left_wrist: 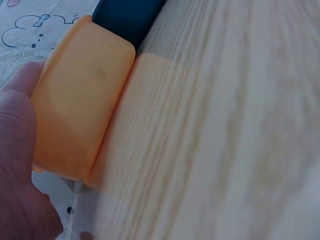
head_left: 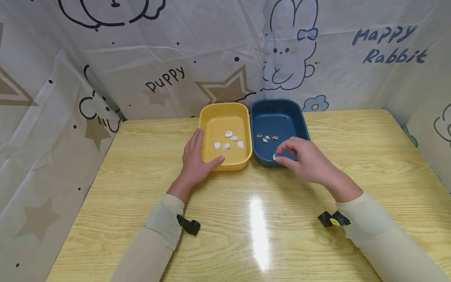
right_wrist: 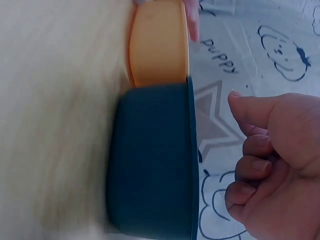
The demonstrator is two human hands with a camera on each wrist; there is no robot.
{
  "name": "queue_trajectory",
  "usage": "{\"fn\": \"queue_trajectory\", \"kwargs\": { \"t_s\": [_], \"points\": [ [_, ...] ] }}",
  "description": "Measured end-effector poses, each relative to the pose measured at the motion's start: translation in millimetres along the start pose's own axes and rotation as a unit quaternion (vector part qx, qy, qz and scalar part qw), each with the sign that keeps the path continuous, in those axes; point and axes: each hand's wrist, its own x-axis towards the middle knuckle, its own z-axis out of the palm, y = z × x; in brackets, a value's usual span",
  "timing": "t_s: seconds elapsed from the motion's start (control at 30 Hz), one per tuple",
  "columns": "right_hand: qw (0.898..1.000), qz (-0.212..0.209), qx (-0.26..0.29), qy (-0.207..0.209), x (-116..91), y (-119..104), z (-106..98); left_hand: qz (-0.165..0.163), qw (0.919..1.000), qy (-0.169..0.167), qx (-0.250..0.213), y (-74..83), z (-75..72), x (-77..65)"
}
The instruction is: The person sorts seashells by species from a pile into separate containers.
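Observation:
My left hand [head_left: 195,159] rests against the left side of the yellow tray [head_left: 225,166], its fingers straight along the outer wall and the thumb extended over the near corner. Several white shells [head_left: 228,134] lie in that tray. Over the front part of the blue tray [head_left: 282,102], my right hand [head_left: 305,158] pinches a small whitish shell [head_left: 275,156] between thumb and forefinger. Several smaller grey-brown shells [head_left: 264,140] lie on the blue tray's floor. The right wrist view shows the right hand [right_wrist: 280,160] above the rim with its other fingers curled; the pinched shell is hidden there.
Both trays stand side by side at the back edge of the wooden table [head_left: 225,223]. Behind them hangs a printed cloth [head_left: 218,51], which also covers the left and right sides. The table's wood surface stretches in front of the trays.

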Motion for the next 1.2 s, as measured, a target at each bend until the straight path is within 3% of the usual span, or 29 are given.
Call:
{"fn": "queue_trajectory", "kwargs": {
  "t_s": [0.2, 0.6, 0.93, 1.2],
  "points": [
    [0.999, 0.028, 0.006, 0.016, 22, 12, -4, -0.002, 1.0000, 0.000, -0.001, -0.5, -0.3, 0.1],
    [0.995, 0.095, -0.035, 0.019, 57, 32, 4, -0.001, 1.0000, 0.000, 0.000, -0.7, 0.1, 0.5],
    [0.991, 0.111, -0.074, 0.010, 68, 40, 8, 0.001, 1.0000, -0.002, 0.003, -0.2, -0.4, 0.7],
    [0.991, 0.113, -0.073, 0.009, 71, 46, 10, 0.001, 1.0000, 0.001, 0.001, -0.8, -0.7, 0.7]
  ]
}}
